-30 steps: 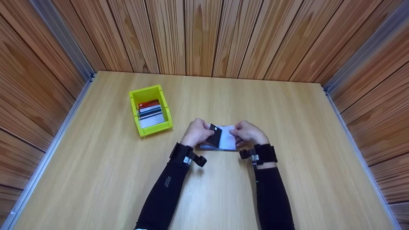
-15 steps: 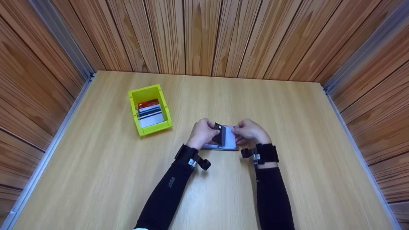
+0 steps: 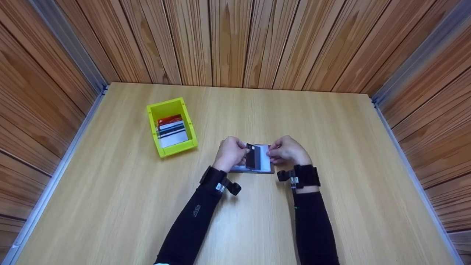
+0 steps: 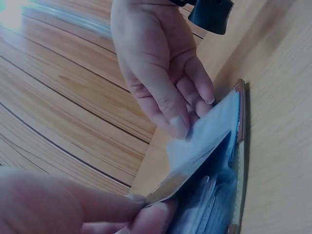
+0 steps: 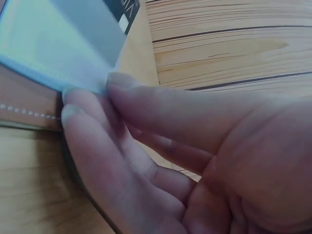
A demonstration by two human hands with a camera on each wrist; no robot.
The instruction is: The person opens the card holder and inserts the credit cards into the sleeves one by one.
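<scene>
My left hand (image 3: pixel 229 152) pinches a black bank card (image 3: pixel 251 157) by its left side, between thumb and fingers. The card's right part looks greyed behind the clear plastic sleeve (image 5: pixel 48 39) of an open card holder, so it sits partly inside. In the left wrist view the card (image 4: pixel 183 170) slants up from my fingertips. My right hand (image 3: pixel 290 151) pinches the sleeve's outer edge between thumb and fingers. Under the sleeves, the holder's brown stitched cover (image 5: pixel 29 100) lies on the table. More sleeves (image 4: pixel 200 209) are bunched beside the card.
A yellow-green bin (image 3: pixel 179 150) stands to the left, holding several cards (image 3: pixel 173 131) in red, white and dark stripes. The wooden table (image 3: pixel 121 198) meets wood-panelled walls (image 3: pixel 228 44) at the back and both sides.
The left hand has shifted slightly right with the bank card. Earlier the card slanted over the sleeve; now it stands straighter, its right part behind the plastic. The right hand has barely moved.
</scene>
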